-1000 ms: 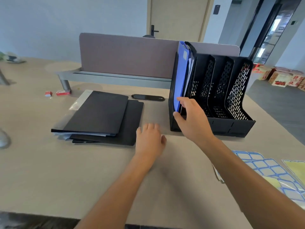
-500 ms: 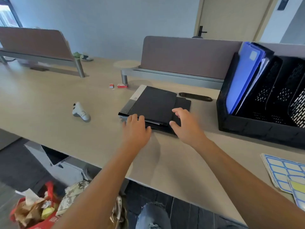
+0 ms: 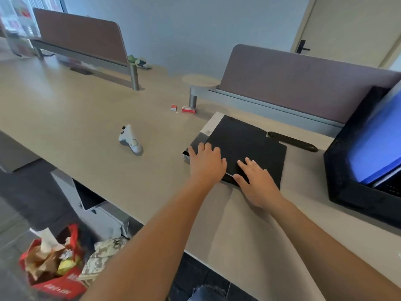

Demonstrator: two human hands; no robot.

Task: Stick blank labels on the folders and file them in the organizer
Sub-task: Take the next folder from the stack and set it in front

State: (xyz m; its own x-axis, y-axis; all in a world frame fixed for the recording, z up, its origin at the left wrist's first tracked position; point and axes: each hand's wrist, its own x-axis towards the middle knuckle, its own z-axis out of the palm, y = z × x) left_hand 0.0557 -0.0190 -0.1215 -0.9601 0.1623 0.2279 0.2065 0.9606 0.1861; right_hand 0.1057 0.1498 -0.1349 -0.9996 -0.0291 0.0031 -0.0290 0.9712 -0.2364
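While both hands lie flat with fingers extended, gripping nothing, the left hand (image 3: 206,165) and right hand (image 3: 257,183) press the black folder stack (image 3: 243,146) on the desk (image 3: 86,118), left of the organizer (image 3: 338,170).

Both hands are leaving the organizer (image 3: 347,170) and its blue folder (image 3: 377,148) now. The right hand (image 3: 258,181), off the blue folder's edge, is landing fingers-flat on the black folder stack (image 3: 245,144). The left hand (image 3: 207,164), off the bare desk (image 3: 86,118), is settling on the stack's near-left corner, fingers spread.
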